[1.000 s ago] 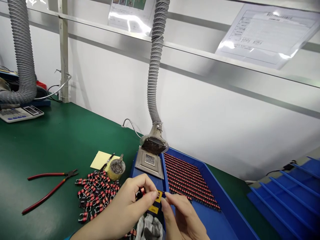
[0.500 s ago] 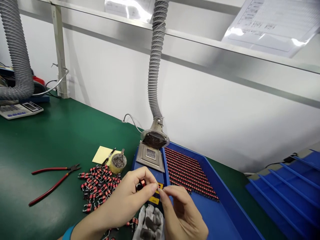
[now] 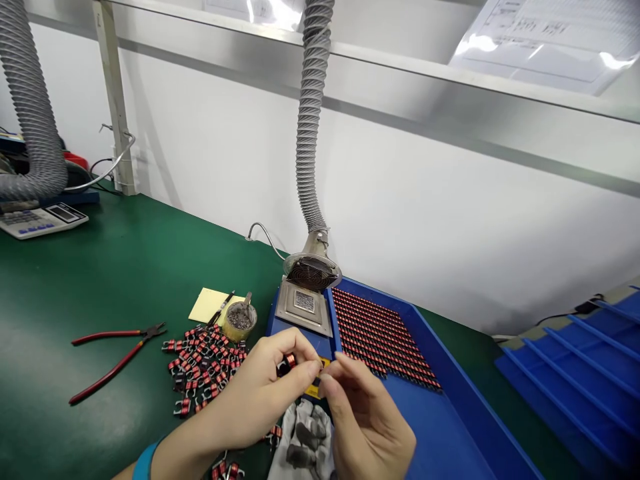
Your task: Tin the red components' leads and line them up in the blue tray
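Observation:
Held between the thumb and fingers of my left hand [image 3: 265, 390] is a small copper-red wound coil [image 3: 286, 364] with black ends, partly covered by the fingers. My right hand [image 3: 370, 417] is closed in a pinch right beside the left fingertips; whatever lies between its thumb and forefinger is too small to make out. Left of my hands, a loose heap of similar coils [image 3: 210, 367] with bare wire legs covers part of the green bench. Beneath my hands lies a grey-and-white work glove [image 3: 305, 437], partly hidden.
A blue tray [image 3: 463, 417] on the right holds tight rows of coils [image 3: 383, 337]. Behind my hands stands a metal-topped solder pot [image 3: 304, 303] under an extraction hood [image 3: 313, 270]. Red-handled cutters [image 3: 117, 363], a small jar [image 3: 240, 320] and yellow paper [image 3: 203, 305] lie leftward.
My right forefinger has lifted slightly and shifted at the left fingertips. The left hand keeps its hold on the coil. The whole view has shifted slightly.

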The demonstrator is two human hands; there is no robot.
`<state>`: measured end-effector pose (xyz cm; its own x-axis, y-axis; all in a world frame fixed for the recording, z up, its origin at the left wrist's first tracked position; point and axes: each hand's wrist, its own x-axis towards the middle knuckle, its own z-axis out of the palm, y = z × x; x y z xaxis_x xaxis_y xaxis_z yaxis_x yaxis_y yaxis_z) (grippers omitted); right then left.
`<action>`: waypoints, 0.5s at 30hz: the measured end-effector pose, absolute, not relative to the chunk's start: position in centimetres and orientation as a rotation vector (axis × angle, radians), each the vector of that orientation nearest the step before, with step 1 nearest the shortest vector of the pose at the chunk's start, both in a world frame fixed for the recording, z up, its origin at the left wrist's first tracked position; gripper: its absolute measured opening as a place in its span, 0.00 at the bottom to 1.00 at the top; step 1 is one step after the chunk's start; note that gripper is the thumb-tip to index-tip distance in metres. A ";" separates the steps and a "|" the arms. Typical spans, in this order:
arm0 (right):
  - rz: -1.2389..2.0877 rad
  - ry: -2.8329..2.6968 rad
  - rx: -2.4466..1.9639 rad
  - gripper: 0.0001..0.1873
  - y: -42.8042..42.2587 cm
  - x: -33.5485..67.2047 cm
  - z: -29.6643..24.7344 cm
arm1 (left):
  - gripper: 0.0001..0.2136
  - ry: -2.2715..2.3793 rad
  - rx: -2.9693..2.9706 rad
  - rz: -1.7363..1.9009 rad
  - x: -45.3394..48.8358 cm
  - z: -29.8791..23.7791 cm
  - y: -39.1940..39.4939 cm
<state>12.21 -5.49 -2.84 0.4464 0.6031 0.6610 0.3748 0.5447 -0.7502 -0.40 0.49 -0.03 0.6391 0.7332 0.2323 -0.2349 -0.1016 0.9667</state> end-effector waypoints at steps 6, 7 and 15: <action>0.227 -1.141 -1.126 0.05 -5.5 12.4 -2.5 | 0.08 0.436 1.431 0.866 -0.2 0.1 0.5; 0.242 -1.159 -1.137 0.06 -5.6 12.4 -2.4 | 0.08 0.426 1.424 0.870 -0.2 0.0 0.6; 0.323 -1.535 -1.068 0.07 -6.1 13.6 -1.9 | 0.09 0.423 1.442 0.873 -0.5 0.0 0.8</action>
